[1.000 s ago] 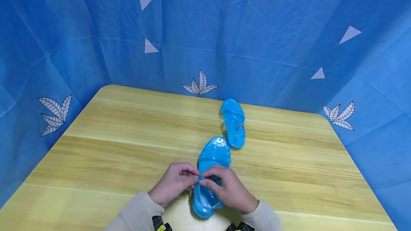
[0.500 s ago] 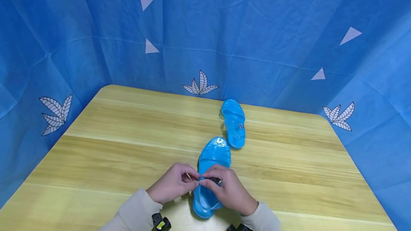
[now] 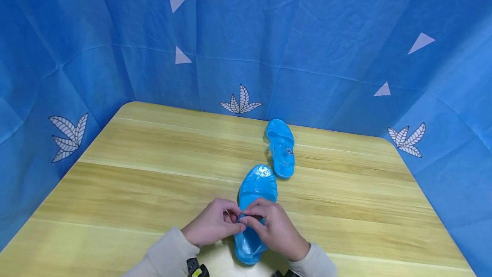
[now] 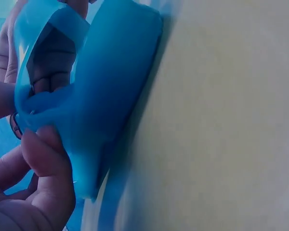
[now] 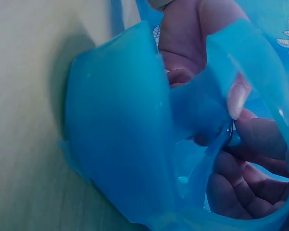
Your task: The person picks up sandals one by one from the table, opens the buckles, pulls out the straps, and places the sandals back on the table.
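Note:
A shiny blue jelly sandal [image 3: 258,183] lies on the table, toe pointing away from the person. At its ankle strap [image 4: 31,62], my left hand [image 3: 211,223] and right hand [image 3: 273,228] meet, thumb and fingertips together on the left side. The left hand pinches the strap beside a small metal buckle [image 5: 230,131]. From the other side, the right hand pinches the strap at the same buckle, partly covered by fingertips. In the right wrist view, the strap loops up above the heel. Beyond it lies a matching blue sandal [image 3: 279,134], its strap buckle [image 3: 289,151] showing.
The wood-grain table [image 3: 134,187] has rounded far corners. A blue curtain [image 3: 238,25] with white triangles and leaf prints hangs along its back and sides. The second sandal sits close to the toe of the nearer one.
The left hand has shifted slightly right, its thumb now further over the strap. The nearer sandal's heel has moved a little right and toward the person. The right hand has barely moved.

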Motion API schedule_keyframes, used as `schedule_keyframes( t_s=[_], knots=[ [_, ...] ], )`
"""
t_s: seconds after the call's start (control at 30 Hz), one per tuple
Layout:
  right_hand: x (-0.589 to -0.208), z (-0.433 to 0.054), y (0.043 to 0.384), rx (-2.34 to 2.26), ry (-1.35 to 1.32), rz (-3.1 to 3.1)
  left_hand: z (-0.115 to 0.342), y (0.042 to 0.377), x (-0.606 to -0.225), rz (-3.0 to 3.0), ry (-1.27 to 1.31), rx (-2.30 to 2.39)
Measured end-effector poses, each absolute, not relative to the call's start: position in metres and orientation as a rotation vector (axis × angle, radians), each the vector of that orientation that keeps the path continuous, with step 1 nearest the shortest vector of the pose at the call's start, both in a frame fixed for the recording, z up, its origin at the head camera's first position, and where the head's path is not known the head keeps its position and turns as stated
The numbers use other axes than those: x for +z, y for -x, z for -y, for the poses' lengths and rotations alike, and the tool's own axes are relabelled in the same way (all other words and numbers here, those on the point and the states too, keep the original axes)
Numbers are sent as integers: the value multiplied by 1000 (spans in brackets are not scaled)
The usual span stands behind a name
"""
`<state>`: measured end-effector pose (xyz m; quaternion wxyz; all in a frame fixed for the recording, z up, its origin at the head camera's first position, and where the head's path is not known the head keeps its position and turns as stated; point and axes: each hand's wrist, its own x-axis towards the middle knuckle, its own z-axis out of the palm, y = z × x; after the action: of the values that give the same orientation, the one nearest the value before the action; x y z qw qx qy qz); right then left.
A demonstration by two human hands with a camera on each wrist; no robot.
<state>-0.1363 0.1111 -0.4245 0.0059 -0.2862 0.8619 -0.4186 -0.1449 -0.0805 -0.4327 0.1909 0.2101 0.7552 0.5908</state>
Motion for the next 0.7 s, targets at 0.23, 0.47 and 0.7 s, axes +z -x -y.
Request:
schedule_keyframes(
  t_s=[0.23,0.47,0.7],
  knots=[
    [-426,-111,136,-1295,858,-2710,80,145,-435,-2076,-538,1687],
    [-427,-114,138,-1342,813,-2701,81,145,-437,-2050,-528,1706],
    [-425,-116,140,-1296,756,-2665,80,145,-438,-2054,-518,1711]
  ],
)
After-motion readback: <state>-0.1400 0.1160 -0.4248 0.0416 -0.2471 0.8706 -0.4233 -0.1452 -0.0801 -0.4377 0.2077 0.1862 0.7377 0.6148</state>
